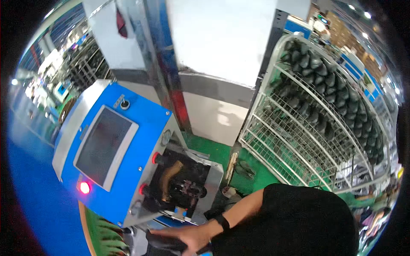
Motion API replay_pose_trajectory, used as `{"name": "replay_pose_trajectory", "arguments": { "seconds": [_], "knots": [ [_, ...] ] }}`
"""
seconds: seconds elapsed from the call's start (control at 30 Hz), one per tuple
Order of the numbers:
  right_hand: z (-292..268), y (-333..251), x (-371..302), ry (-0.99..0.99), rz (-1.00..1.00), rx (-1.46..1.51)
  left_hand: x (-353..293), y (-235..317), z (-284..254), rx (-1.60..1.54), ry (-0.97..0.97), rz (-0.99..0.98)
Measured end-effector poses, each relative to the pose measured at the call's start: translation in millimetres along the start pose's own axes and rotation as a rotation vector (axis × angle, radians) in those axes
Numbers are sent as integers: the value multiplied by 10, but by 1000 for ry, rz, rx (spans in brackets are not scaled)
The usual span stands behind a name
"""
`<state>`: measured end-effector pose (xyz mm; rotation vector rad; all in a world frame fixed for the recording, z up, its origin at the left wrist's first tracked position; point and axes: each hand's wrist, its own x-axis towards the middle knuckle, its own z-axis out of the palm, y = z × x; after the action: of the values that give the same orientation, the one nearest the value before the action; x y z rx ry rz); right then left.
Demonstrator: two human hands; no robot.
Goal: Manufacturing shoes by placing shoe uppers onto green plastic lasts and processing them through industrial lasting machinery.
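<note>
From the lower right my right hand [190, 237] reaches left, at the end of a bare forearm with a black band on the wrist and a black sleeve. Its fingers are closed on a dark curved piece [166, 242] that looks like a shoe upper, partly cut off at the lower edge. Just beyond the hand stands a blue machine [147, 128] with a dark screen [104, 145] and a lit red button [84, 187]. A brown curved part [170, 177] shows in its dark working bay [188, 187]. My left hand is out of view.
A white wire rack [273, 170] with rows of dark shoe uppers [324, 81] stands at the right. Behind the machine are a metal post [160, 64] and a white panel [222, 38]. Dark green pieces [109, 239] lie at lower left. The floor [260, 177] is green.
</note>
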<state>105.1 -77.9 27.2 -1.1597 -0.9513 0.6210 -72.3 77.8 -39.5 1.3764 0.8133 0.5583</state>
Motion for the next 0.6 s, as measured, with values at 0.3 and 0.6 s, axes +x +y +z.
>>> {"name": "replay_pose_trajectory", "arguments": {
  "seconds": [0.3,0.6],
  "knots": [
    [-1194,-64,-872,-10,1084,832,-400,-2,937,260,-714,-335],
    [-1883,160,-1243,488,580,156,-655,368,1573,127,-896,-97]
  ]
}}
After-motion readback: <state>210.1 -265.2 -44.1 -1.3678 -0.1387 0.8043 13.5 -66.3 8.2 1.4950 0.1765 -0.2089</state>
